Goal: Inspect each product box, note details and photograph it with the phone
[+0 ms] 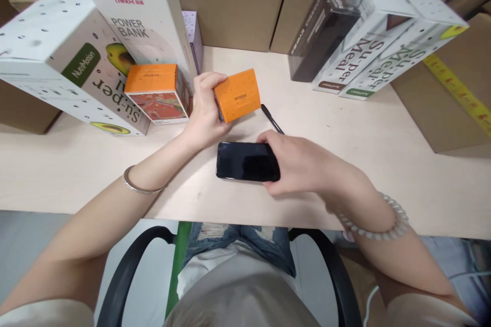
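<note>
My left hand is closed around the left side of a small orange box, just above the table and to the right of a second orange box with a red picture on its front. A black smartphone with a dark screen lies in the grip of my right hand, thumb and fingers on its right end. Behind the phone, a black pen rests on the table, its near end close to my right hand.
At left stand a white avocado-print box and a tall white power bank box, with a purple box behind. On the right are a black box and two white meal boxes. Cardboard walls the back of the table.
</note>
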Action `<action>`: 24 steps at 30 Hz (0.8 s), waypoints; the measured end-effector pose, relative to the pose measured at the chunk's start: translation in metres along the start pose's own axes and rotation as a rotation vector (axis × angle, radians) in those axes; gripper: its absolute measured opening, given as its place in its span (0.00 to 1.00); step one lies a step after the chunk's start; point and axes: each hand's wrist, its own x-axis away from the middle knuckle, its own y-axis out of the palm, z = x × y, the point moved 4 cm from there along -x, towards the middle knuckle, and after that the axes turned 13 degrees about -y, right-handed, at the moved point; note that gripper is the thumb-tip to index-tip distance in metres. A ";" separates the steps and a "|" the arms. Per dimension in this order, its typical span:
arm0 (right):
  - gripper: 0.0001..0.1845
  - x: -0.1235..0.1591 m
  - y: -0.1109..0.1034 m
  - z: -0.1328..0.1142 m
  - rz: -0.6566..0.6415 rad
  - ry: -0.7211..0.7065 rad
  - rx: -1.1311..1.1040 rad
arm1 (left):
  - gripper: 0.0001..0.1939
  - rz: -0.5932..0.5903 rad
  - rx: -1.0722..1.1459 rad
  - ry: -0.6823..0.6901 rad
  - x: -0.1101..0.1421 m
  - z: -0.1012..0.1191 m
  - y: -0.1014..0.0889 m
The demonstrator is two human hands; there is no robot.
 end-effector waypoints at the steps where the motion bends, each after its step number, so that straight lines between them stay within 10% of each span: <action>1: 0.38 0.001 -0.006 0.000 0.052 -0.005 0.007 | 0.52 0.010 -0.006 0.019 0.000 0.001 -0.001; 11: 0.43 0.016 -0.043 0.001 0.692 0.024 0.139 | 0.49 -0.079 0.005 -0.142 0.000 0.004 0.000; 24: 0.46 0.014 -0.037 -0.004 0.606 0.120 0.264 | 0.49 -0.114 -0.032 -0.109 0.003 -0.003 -0.002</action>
